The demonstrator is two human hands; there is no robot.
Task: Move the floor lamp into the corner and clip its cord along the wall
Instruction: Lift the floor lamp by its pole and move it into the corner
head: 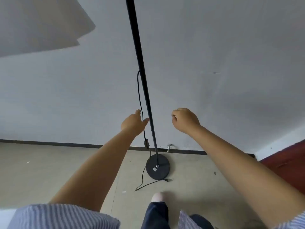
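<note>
I am seeing the floor lamp (143, 90) standing on its round base (158, 166) against the wall (214, 55). My left hand (133, 123), fingers spread, is touching its hanging cord (140, 96). My right hand (185, 120) is hovering loosely curled, gripping nothing, right of the pole.

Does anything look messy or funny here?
Yes. The lamp's cord hangs loose down the pole and trails across the floor, its plug lying unplugged by the base. Nothing holds it to the wall.
</note>
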